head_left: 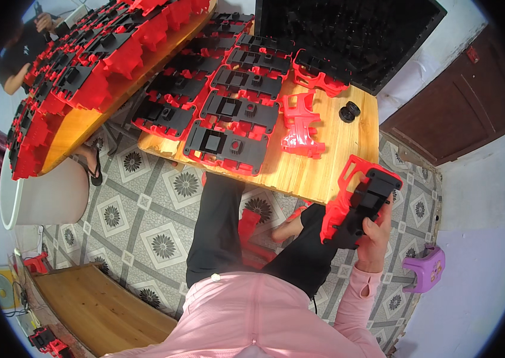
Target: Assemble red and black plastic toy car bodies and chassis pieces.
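Over my right thigh, at the front right corner of the wooden table (348, 179), my right hand (375, 238) is closed around a red plastic frame (337, 209) with a black plastic plate (374, 190) against it. The thumb presses on the plate's near end. My left hand is out of view. On the table lies a bare red frame (301, 128), with two small black round knobs (349, 111) to its right. Rows of red-and-black assemblies (228, 146) cover the table's left part, and another assembly (318, 71) sits near the back.
A large black bin (348, 39) stands at the table's back. Another wooden table (76, 134) at left bears stacked assemblies, with a person (17, 62) beyond it. A white tub (49, 197), a wooden bench (97, 304) and a purple stool (425, 268) stand on the tiled floor.
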`<state>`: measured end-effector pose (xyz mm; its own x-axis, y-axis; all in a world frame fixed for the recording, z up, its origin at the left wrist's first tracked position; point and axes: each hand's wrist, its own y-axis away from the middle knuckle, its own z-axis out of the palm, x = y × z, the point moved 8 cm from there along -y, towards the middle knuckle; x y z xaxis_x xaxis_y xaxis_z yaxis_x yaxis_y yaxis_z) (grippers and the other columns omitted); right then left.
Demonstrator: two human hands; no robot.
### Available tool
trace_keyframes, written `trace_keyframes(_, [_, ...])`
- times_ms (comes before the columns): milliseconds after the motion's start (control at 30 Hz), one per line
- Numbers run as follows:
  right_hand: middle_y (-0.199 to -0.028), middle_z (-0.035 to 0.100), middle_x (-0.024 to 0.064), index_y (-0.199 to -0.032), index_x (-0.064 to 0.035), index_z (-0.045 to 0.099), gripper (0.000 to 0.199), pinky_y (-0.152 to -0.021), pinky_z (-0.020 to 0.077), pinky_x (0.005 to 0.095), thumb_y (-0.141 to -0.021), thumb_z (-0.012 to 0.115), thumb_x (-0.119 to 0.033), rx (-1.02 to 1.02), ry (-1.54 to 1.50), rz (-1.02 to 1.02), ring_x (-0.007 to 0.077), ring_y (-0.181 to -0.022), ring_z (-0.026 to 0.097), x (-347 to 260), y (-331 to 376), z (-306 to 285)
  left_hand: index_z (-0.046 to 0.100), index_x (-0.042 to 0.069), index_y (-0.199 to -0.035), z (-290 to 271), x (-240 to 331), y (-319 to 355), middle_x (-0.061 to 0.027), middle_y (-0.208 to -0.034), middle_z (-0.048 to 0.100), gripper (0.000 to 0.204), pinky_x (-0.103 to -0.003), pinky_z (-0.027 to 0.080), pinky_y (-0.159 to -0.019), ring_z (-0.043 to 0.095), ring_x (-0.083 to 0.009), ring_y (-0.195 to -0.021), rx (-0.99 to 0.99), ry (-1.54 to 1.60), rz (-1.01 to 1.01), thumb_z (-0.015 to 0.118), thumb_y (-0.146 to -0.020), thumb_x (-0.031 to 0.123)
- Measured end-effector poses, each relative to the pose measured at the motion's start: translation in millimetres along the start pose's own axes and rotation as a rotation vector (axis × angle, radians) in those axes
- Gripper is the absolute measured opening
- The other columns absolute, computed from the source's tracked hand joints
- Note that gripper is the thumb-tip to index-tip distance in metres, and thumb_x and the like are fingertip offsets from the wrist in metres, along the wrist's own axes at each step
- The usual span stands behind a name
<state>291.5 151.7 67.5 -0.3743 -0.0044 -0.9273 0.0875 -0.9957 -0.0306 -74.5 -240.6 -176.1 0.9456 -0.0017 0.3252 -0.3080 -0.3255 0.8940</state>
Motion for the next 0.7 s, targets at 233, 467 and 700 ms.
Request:
trace_keyframes(233, [-0.138, 0.044, 0.0133, -0.153, -0.0085, 0.017, 0.092, -0.102, 0.0449, 0.0389, -0.077, 0.069, -0.003, 0.004, 0.009, -0.010, 0.0264, -0.123, 0.051, -2, -16, 16, 0.067, 0.019, -0.115, -88, 27, 34, -0.0144, -0.098, 0.071, 0.034, -0.044, 0.053, -0.082, 0.068, -0.0275, -0.095, 0.133, 0.143, 0.042, 0.057, -0.089, 0.039])
trace_keyframes(467, [-0.139, 0.043, 0.0119, -0.153, -0.0061, 0.015, 0.078, -0.103, 0.0432, 0.0357, -0.087, 0.056, 0.006, -0.096, -0.080, -0.026, 0.0222, -0.124, 0.049, 3, -23, 72, 0.022, 0.008, -0.152, -357, 157, 105, -0.0159, -0.145, 0.042, 0.095, -0.038, 0.045, -0.099, 0.044, -0.0262, -0.132, 1.175, 0.968, 0.984, 0.080, -0.077, 0.018])
trace_keyframes(700, [-0.141, 0.042, 0.0123, -0.153, -0.0064, 0.016, 0.080, -0.103, 0.0416, 0.0359, -0.088, 0.063, -0.005, -0.121, -0.009, -0.019, 0.0234, -0.126, 0.048, 2, -5, 76, 0.025, 0.008, -0.152, -393, 213, 46, -0.0173, -0.136, 0.048, 0.100, -0.034, 0.043, -0.097, 0.046, -0.0232, -0.125, 0.901, 1.148, 1.080, 0.084, -0.073, 0.026])
